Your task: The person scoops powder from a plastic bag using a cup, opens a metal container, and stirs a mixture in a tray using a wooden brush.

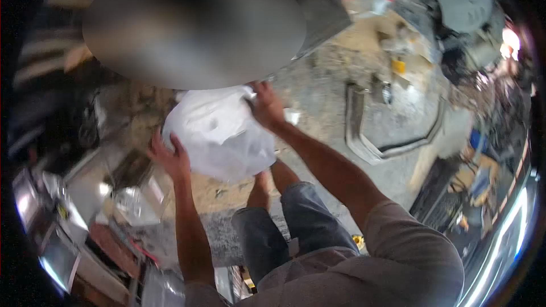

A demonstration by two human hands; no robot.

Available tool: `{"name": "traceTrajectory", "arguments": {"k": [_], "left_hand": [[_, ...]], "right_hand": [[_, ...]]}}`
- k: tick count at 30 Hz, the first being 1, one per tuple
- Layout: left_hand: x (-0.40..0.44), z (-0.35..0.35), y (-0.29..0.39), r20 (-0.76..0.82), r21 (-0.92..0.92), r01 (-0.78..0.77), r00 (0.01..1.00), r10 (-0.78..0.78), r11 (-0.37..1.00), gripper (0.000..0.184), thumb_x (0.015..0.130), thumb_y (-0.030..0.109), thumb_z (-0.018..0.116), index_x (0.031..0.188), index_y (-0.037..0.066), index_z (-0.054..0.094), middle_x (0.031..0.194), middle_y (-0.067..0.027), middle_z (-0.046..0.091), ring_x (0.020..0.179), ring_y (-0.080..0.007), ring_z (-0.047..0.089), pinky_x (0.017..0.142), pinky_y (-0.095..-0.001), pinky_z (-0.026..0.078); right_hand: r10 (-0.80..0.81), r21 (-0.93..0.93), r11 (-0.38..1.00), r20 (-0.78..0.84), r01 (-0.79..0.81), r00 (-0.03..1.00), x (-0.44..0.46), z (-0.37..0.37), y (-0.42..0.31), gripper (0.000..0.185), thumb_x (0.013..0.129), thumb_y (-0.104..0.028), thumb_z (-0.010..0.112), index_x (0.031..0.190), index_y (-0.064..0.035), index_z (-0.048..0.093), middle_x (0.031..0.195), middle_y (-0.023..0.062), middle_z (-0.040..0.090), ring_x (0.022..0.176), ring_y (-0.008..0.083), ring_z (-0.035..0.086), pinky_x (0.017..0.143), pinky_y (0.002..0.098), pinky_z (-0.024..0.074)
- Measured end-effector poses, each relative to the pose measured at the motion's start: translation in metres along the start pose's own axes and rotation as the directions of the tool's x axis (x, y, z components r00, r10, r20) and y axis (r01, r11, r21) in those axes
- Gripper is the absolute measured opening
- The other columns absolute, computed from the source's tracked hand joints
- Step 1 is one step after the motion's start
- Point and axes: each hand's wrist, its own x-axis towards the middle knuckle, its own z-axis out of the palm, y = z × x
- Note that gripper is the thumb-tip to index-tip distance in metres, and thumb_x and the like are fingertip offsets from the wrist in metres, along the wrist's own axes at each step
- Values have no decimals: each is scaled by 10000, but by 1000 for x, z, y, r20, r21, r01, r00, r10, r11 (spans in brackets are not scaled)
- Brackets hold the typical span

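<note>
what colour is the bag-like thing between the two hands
White: the bag-like thing looks brighter above and greyer, cloudier below, as seen in the head view.

Worn, stained grey-brown floor (324, 74) in a cluttered room; a bright light (510, 44) glows at upper right.

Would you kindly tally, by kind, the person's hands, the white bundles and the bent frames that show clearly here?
Hands: 2 (left hand, right hand)
White bundle: 1
Bent frame: 1
Total: 4
</note>
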Motion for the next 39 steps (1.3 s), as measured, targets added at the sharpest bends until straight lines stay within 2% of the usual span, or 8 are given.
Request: {"name": "traceTrajectory", "arguments": {"k": [12, 14, 16, 18, 22, 28, 33, 39], "left_hand": [[-58, 27, 0, 817, 332, -322, 569, -99, 886, 749, 693, 340, 703, 1354, 242, 364, 1392, -103, 302, 1167, -340, 373, 915, -524, 311], [-88, 60, -52, 759, 337, -463, 649, 54, 820, 584, 835, 130, 510, 1380, 221, 321, 1218, -159, 468, 1101, -341, 449, 891, -516, 360], [-66, 43, -55, 796, 207, -404, 600, 87, 891, 535, 794, 73, 503, 1315, 143, 404, 968, -157, 587, 1054, -354, 498, 928, -501, 331], [-45, 29, -62, 729, 133, -487, 639, 248, 863, 236, 758, 99, 527, 986, 107, 587, 864, -109, 577, 944, -286, 528, 847, -440, 368], [-18, -23, -67, 637, 146, -435, 728, 252, 889, 147, 734, 111, 532, 849, 113, 624, 824, -80, 553, 909, -262, 515, 809, -410, 375], [-39, -39, -70, 690, -168, -220, 670, 274, 961, 242, 766, 113, 547, 1001, 96, 600, 1072, -102, 579, 902, -293, 595, 777, -410, 484], [-63, 37, -42, 753, -317, -321, 487, 443, 892, 277, 812, 147, 529, 1077, 83, 577, 1095, -103, 585, 934, -273, 607, 788, -389, 490], [-75, 63, -37, 994, 86, -738, 15, -110, 669, 121, 770, 230, 596, 825, 171, 687, 789, 23, 638, 706, -147, 614, 526, -309, 448]], "right_hand": [[241, -300, 946, 403, -121, 883, -78, -40, -35, 946, 554, -470, 789, 1359, -217, 363, 1458, 223, 35, 1292, 453, 175, 926, 637, 317], [320, -267, 937, 395, -225, 861, -87, -18, -27, 897, 703, -275, 718, 1422, -244, 184, 1432, 231, 122, 1231, 455, 295, 919, 562, 379], [-71, -394, 916, 14, 71, 997, -113, 47, 40, 662, 803, -40, 479, 1403, -203, 251, 1323, 213, 381, 1035, 354, 525, 888, 420, 445], [154, 236, 959, 21, -154, 988, -92, 25, 18, 508, 794, 24, 406, 1277, -129, 437, 1066, 189, 540, 948, 330, 549, 818, 418, 458], [83, 102, 993, -173, -66, 982, -75, -1, -18, 496, 791, 40, 479, 1254, -138, 465, 879, 126, 617, 670, 203, 604, 599, 301, 490], [-117, -188, 980, -297, 62, 948, -95, -25, -98, 465, 776, 7, 576, 1220, -110, 501, 973, 126, 611, 862, 247, 598, 717, 338, 490], [-145, -206, 951, 363, 231, 920, -86, 23, -112, 210, 779, -31, 558, 975, -73, 619, 1001, 97, 612, 931, 271, 594, 794, 364, 481], [25, -502, 425, 838, 753, 545, -56, 81, -64, 312, 800, -155, 557, 1108, -187, 595, 1057, 64, 599, 972, 227, 565, 809, 400, 428]]}}
